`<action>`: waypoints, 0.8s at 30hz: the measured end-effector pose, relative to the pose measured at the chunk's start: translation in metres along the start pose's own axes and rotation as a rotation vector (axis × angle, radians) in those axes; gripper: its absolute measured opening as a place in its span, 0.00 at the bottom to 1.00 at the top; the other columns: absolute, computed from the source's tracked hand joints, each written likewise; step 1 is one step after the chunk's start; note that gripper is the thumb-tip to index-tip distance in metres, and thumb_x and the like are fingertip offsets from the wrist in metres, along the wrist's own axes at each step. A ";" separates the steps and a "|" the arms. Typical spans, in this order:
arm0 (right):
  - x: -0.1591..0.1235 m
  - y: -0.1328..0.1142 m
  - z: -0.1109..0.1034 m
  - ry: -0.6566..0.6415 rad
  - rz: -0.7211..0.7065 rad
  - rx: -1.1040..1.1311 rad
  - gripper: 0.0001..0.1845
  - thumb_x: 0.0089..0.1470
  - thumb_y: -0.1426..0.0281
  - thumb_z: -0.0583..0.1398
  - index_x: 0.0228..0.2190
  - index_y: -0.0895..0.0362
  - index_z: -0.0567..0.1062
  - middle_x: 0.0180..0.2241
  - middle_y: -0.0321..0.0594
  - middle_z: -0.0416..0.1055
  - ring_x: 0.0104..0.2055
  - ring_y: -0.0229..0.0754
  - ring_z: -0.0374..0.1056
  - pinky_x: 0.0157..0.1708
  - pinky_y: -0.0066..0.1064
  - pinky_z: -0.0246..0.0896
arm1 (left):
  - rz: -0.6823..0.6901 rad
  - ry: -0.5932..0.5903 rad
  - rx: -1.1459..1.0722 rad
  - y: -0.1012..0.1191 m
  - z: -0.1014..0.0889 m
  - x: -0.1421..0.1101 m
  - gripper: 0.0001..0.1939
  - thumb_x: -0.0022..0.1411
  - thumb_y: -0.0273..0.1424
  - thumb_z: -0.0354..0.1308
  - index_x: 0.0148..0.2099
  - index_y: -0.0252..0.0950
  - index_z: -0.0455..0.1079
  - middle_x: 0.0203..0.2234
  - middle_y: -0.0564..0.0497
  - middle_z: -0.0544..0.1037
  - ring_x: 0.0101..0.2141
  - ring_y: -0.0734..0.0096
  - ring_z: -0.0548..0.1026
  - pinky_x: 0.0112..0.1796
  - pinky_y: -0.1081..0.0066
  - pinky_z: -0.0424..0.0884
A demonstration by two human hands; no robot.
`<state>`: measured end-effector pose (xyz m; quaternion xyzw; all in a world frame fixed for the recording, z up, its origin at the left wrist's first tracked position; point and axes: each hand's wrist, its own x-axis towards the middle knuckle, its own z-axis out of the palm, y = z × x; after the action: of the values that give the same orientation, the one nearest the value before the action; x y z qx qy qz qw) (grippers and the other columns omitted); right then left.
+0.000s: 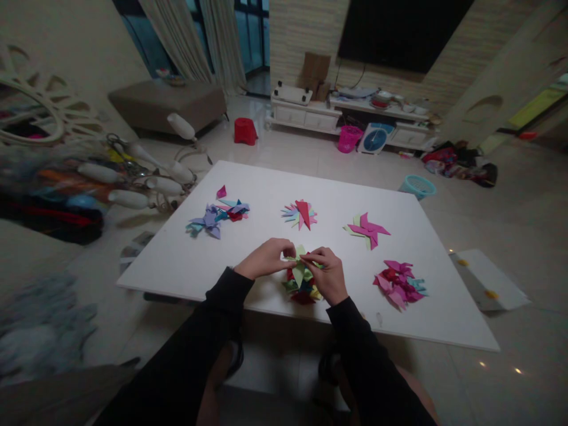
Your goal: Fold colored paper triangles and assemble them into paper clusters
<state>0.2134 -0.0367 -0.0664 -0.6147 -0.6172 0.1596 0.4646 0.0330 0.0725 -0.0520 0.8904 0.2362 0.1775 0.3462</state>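
Between my two hands is a light green folded paper flower (pixel 300 273) with pointed petals. My left hand (pixel 273 258) pinches its left side, thumb and fingers bent around a petal. My right hand (pixel 326 273) pinches it from the right with the fingertips pressed together. Just beneath lies a pile of folded paper pieces (pixel 304 296) in red, green, yellow and dark blue, partly covered by the flower and my right hand. Farther up the white table (pixel 261 183) rests a fan of folded paper strips (pixel 302 214) with a red piece on top.
Blue and purple paper flowers (pixel 208 220) lie at the table's left, near a small magenta piece (pixel 221 191). To the right are a pink and green pinwheel (pixel 367 231) and a pink paper pile (pixel 399 283). A lamp (pixel 164 184) stands beside the left edge; a blue basket (pixel 418 186) is beyond the right.
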 end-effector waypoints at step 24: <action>0.001 -0.013 0.001 -0.057 0.041 -0.021 0.08 0.60 0.69 0.59 0.29 0.54 0.75 0.31 0.40 0.72 0.36 0.44 0.66 0.36 0.35 0.60 | 0.047 0.103 0.152 0.000 -0.005 -0.006 0.02 0.60 0.27 0.64 0.37 0.36 0.75 0.31 0.51 0.78 0.34 0.69 0.74 0.38 0.70 0.67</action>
<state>0.2050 -0.0380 -0.0561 -0.6272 -0.6192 0.1798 0.4369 0.0251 0.0720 -0.0497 0.9092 0.2456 0.2125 0.2606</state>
